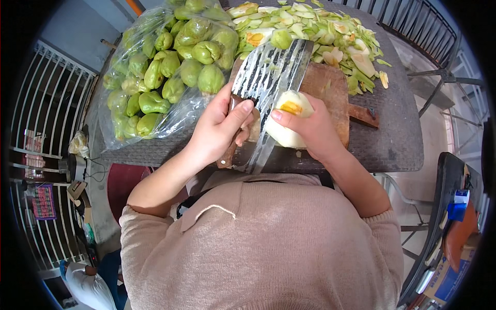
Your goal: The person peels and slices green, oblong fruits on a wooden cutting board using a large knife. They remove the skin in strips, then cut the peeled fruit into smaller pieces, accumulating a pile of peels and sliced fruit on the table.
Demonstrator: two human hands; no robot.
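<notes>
In my left hand (223, 124) is the wooden handle of a broad cleaver-like knife (267, 71). Its wide metal blade has dark streaks and slants over a wooden cutting board (327, 91). My right hand (316, 126) grips a peeled, whitish chayote (288, 131) with a yellow-orange patch near its top. The chayote is against or just beside the blade's right edge; the exact contact is hidden. A round green piece (281, 38) shows at the far edge of the blade.
A clear plastic bag (166, 69) of whole green chayotes stands at the left on the dark table (391, 143). Peelings (329, 35) heap along the back. A maroon stool (124, 190) is below left. Another person (93, 285) is at lower left. A black chair (430, 217) bears several items.
</notes>
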